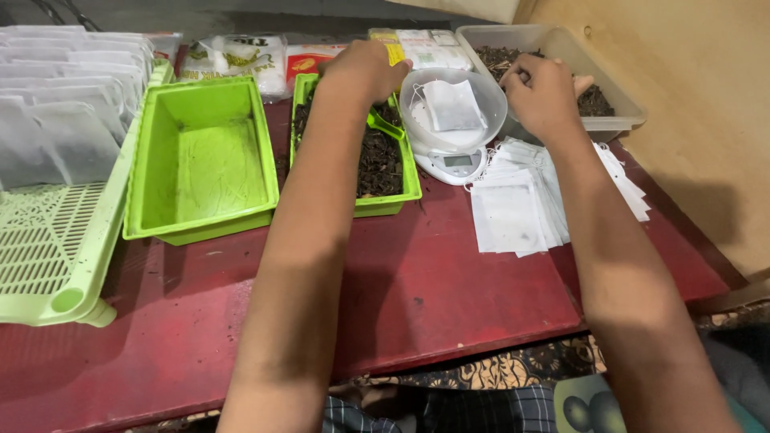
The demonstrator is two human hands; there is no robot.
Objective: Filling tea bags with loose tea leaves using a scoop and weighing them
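Both hands reach forward: the left hand (365, 70) grips a green scoop (383, 123) over the leaf tray (390, 200), just left of the scale bowl (489, 96), while the right hand (545, 96) pinches leaves in the clear tub (618, 120).

scale (454, 156) between tray (390, 196), bags (517, 212)

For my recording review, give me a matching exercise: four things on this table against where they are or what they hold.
Things:
1. left green tub
2. right green tub
3. white sachet
4. clear container

Places or states:
a. lies in the scale's bowl
b. empty
c. under the right hand, holds dark leaves
d. holds dark leaves, left hand over it

Pairs: 1-b, 2-d, 3-a, 4-c
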